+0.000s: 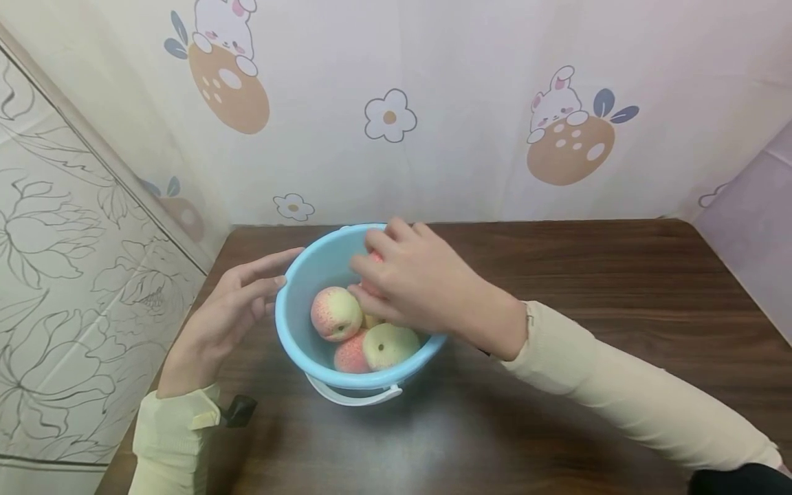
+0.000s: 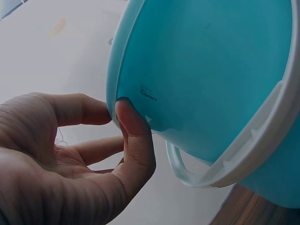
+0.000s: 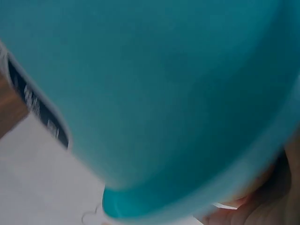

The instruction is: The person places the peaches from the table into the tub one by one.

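Observation:
A light blue bucket [image 1: 287,337] stands on the table, its white handle [image 1: 349,397] hanging at the near side. Inside lie several peaches, among them a pink-speckled peach [image 1: 337,313] and a pale yellow-green peach [image 1: 391,346]. My right hand [image 1: 408,275] reaches over the bucket's right rim and grips a pinkish peach [image 1: 374,269], mostly hidden by the fingers. My left hand [image 1: 232,306] touches the bucket's left side from outside; in the left wrist view its fingertips [image 2: 132,112] rest at the rim. The right wrist view shows mainly the bucket's outer wall [image 3: 154,93].
The dark wooden table [image 1: 588,275] reaches to a patterned curtain [image 1: 458,137] at the back. A panel with flower line drawings [image 1: 80,275] stands along the left edge. A dark label [image 3: 37,103] sits on the bucket's side.

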### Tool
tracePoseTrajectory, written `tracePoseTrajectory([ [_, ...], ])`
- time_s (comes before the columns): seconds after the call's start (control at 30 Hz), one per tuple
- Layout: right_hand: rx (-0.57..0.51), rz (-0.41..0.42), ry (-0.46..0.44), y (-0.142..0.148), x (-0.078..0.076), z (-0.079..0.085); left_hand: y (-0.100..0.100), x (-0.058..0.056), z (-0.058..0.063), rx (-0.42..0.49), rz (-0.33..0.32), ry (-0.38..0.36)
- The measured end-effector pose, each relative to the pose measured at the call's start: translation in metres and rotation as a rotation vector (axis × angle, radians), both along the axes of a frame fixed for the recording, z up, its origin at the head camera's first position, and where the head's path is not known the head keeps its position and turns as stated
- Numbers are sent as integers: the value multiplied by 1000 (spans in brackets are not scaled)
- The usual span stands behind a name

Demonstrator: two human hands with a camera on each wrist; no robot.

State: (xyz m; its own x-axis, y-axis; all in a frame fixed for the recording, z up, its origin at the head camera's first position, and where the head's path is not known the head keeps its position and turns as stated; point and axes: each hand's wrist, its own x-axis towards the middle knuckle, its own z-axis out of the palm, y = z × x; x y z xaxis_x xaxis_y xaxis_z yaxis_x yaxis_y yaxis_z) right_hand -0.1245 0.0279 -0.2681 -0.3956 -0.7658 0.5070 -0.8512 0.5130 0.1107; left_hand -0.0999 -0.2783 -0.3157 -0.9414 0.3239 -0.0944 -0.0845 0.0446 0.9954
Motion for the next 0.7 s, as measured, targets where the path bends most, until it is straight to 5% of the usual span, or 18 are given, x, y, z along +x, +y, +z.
tracePoseTrajectory([
  [0.17, 58, 9, -4, -14, 3, -7, 0, 3, 3, -60, -10, 9],
  [0.4, 121, 6, -31, -22, 8, -13, 1, 1, 1, -1, 1, 6],
  [0.7, 201, -11, -48, -29, 14, -16, 1, -1, 0, -51, 33, 16],
])
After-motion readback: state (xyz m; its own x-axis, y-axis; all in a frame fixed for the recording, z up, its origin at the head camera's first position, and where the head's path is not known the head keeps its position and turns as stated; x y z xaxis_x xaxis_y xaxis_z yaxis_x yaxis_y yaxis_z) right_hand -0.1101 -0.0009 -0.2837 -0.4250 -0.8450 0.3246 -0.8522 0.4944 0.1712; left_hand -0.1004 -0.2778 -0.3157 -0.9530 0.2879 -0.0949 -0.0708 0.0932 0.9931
